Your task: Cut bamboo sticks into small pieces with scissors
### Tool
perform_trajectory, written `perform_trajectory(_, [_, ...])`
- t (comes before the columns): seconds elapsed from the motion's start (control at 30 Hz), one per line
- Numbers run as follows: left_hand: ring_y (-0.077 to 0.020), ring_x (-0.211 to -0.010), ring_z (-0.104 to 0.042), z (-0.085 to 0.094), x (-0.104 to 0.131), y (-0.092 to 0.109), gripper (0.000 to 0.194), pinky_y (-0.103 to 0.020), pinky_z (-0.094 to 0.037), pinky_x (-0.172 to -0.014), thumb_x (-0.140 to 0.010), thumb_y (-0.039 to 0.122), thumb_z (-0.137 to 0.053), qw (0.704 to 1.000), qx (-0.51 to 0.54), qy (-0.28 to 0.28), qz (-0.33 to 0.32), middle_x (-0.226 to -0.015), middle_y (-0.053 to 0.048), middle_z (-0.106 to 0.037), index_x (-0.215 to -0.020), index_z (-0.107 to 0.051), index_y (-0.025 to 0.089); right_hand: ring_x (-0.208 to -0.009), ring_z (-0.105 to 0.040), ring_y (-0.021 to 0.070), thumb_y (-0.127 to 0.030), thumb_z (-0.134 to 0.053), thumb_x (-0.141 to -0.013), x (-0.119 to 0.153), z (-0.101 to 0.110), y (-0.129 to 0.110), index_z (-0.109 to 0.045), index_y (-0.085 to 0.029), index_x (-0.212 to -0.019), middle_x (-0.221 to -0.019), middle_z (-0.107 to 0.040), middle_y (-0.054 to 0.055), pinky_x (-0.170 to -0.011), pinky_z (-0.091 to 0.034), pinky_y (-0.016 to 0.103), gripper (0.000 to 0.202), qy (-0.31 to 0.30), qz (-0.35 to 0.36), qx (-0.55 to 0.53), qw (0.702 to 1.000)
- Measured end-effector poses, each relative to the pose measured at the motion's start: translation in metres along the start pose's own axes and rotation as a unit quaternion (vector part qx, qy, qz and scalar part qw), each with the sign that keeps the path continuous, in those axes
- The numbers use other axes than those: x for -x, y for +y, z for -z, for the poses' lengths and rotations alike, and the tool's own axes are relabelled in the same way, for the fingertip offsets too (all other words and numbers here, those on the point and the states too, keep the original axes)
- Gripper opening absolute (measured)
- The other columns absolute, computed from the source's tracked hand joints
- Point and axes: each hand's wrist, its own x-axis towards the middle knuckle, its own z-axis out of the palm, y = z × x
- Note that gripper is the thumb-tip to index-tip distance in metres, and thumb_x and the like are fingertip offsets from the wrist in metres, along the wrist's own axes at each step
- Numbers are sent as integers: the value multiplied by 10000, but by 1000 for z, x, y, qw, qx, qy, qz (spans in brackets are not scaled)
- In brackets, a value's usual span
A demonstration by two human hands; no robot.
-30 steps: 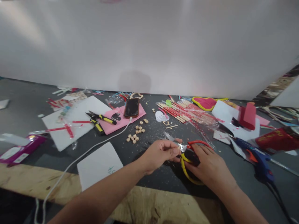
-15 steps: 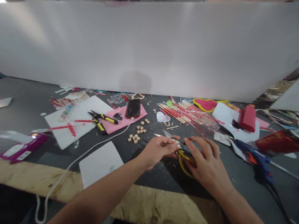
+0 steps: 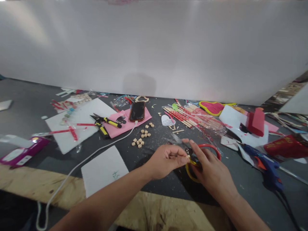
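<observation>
My right hand (image 3: 211, 173) grips a pair of scissors (image 3: 218, 150) with one red and one yellow handle loop. The blades point away and to the left, slightly blurred, and seem parted. Between its thumb and fingertips, my left hand (image 3: 167, 162) pinches a small pale piece (image 3: 188, 157) close beside the scissors' pivot; its kind is too small to tell. Just beyond the hands lie short cut stick bits (image 3: 178, 131) and a white patterned paper shape (image 3: 167, 120). Left of them are several small wooden-looking blocks (image 3: 138, 142) in clusters.
Behind are red and pale sticks (image 3: 179, 118) with clear wrapping. A cabled phone (image 3: 137, 111) rests on pink foam (image 3: 113, 130) near yellow-black pliers (image 3: 102, 128). White sheets (image 3: 104, 168) lie left. A blue glue gun (image 3: 263, 166) and red packet (image 3: 285, 146) lie right.
The scissors have turned, and their red handle loop has swung out to the right into view. My left fingertips have shifted slightly right and down, nearer the handles.
</observation>
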Motion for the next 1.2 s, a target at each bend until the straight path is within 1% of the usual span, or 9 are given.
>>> perform_trajectory(0.17, [-207, -1010, -502, -1, 3, -2, 158, -317, -392, -873, -745, 311, -571, 963, -211, 80, -146, -1121, -85, -511, -758, -668, 187, -850, -594, 218, -346, -460, -786, 0, -2, 0, -57, -210, -1387, -1014, -591, 90, -557, -493, 288, 736, 0, -61, -27, 998])
perform_trajectory(0.33, [-276, -1248, -235, -1, 8, 1, 130, -390, -269, -979, -754, 257, -555, 861, -393, 201, -253, -1433, -21, -162, -762, -678, 217, -855, -586, 212, -346, -457, -794, -1, 2, 1, -46, -228, -1386, -985, -588, 72, -593, -498, 298, 730, -4, -72, -41, 997])
perform_trajectory(0.43, [-300, -1255, -183, -5, 13, 3, 107, -442, -207, -996, -738, 244, -569, 800, -474, 192, -313, -1453, 23, -112, -744, -676, 244, -876, -571, 216, -335, -456, -794, -1, 5, -1, -73, -240, -1381, -975, -579, 70, -584, -499, 295, 707, -3, -72, -26, 997])
perform_trajectory(0.5, [-315, -1256, -166, -9, 15, 3, 112, -472, -189, -986, -739, 244, -558, 785, -507, 140, -327, -1441, 17, -175, -712, -666, 247, -870, -568, 222, -316, -456, -793, -1, 5, -3, -134, -260, -1370, -970, -573, 72, -545, -494, 288, 663, -8, -64, -3, 998])
perform_trajectory(0.63, [-326, -1263, -134, -13, 15, -1, 150, -495, -158, -967, -754, 233, -515, 774, -541, 63, -324, -1387, 43, -321, -709, -655, 260, -882, -559, 230, -322, -466, -789, -1, 8, -9, -235, -278, -1334, -1001, -562, 81, -522, -497, 282, 594, -17, -38, 12, 999])
perform_trajectory(0.9, [-292, -1264, -178, -17, 15, -2, 154, -493, -134, -981, -782, 259, -497, 771, -537, 8, -344, -1302, 62, -457, -738, -644, 243, -886, -554, 219, -290, -440, -810, -1, 11, -10, -73, -292, -1376, -993, -552, 74, -535, -504, 282, 675, -14, -50, -12, 999])
perform_trajectory(1.0, [-258, -1228, -272, -17, 15, 0, 147, -475, -137, -996, -785, 241, -504, 780, -501, -3, -374, -1178, 47, -571, -721, -636, 229, -866, -551, 211, -257, -435, -804, 0, 8, -6, -148, -290, -1365, -981, -541, 76, -563, -501, 286, 630, -21, -55, -43, 997])
perform_trajectory(1.1, [-217, -1111, -418, -12, 12, 3, 126, -424, -242, -966, -788, 234, -517, 818, -442, 40, -365, -1018, 7, -652, -744, -633, 217, -915, -528, 201, -270, -431, -807, -1, 4, 0, -275, -284, -1316, -1040, -513, 78, -675, -494, 306, 532, -17, -63, -96, 993])
perform_trajectory(1.2, [-179, -941, -519, -3, 5, 4, 136, -352, -354, -885, -793, 252, -517, 890, -321, 132, -294, -899, -49, -653, -755, -630, 187, -955, -502, 199, -302, -433, -807, -3, 3, 7, -300, -220, -1292, -1058, -502, 92, -775, -458, 327, 509, 13, -89, -151, 985])
